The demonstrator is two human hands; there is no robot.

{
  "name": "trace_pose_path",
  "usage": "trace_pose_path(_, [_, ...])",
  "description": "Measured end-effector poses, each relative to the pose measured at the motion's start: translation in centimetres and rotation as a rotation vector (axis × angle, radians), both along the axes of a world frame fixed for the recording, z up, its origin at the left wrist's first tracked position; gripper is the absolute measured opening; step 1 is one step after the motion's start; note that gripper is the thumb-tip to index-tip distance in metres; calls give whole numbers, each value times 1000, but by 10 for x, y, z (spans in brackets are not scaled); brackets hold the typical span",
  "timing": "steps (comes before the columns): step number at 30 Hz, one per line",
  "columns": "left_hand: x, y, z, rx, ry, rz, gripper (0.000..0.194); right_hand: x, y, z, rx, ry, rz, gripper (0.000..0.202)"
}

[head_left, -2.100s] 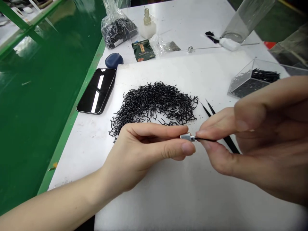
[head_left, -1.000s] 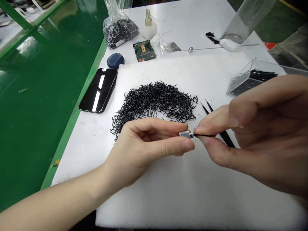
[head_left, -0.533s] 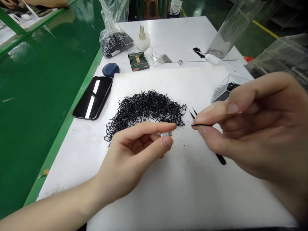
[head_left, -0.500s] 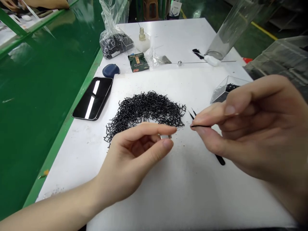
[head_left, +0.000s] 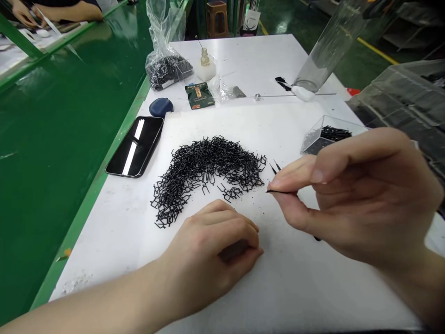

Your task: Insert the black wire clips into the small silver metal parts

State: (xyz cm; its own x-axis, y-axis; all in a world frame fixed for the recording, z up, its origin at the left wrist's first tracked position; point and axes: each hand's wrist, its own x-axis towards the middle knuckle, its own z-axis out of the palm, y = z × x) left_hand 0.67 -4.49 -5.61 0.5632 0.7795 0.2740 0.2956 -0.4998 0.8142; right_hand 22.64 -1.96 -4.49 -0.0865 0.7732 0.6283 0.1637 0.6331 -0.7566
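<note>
Between the thumb and forefinger of my right hand (head_left: 351,195) is a thin black piece (head_left: 278,191) with a small bright tip, held above the white board (head_left: 295,287). Black tweezers (head_left: 274,166) lie behind that hand, mostly covered by it. My left hand (head_left: 212,250) is curled, knuckles up, low over the board; whatever its fingers hold is hidden. Just beyond it spreads an arched pile of small black forked pieces (head_left: 215,155), with a few loose ones at its inner edge.
A clear box (head_left: 311,134) of black pieces stands behind my right hand. Left of the pile lies a phone (head_left: 135,146), near a dark blue case (head_left: 161,107). Farther back are a green packet (head_left: 200,96), a bag of black pieces (head_left: 168,72) and a clear cylinder (head_left: 321,53).
My left hand has turned knuckles up and dropped toward the board; the small whitish thing at its fingers is now hidden. My right hand moved slightly left and down, still pinching the black piece.
</note>
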Motion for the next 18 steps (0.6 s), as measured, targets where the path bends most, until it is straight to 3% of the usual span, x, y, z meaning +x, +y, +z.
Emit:
trace_pose_path(3, [-2,0,5,7,-66,52,16,-1,-2,-1,8,-22,17,42])
trace_pose_path(7, [-5,0,8,72,-259,151,38,-1,-3,-1,-2,-17,30,42])
trace_pose_path(11, [-5,0,7,26,-329,108,56,-1,-2,-1,-19,7,13,43])
trace_pose_path(18, [-6,-1,7,-13,-305,34,57,3,1,-1,5,-44,27,42])
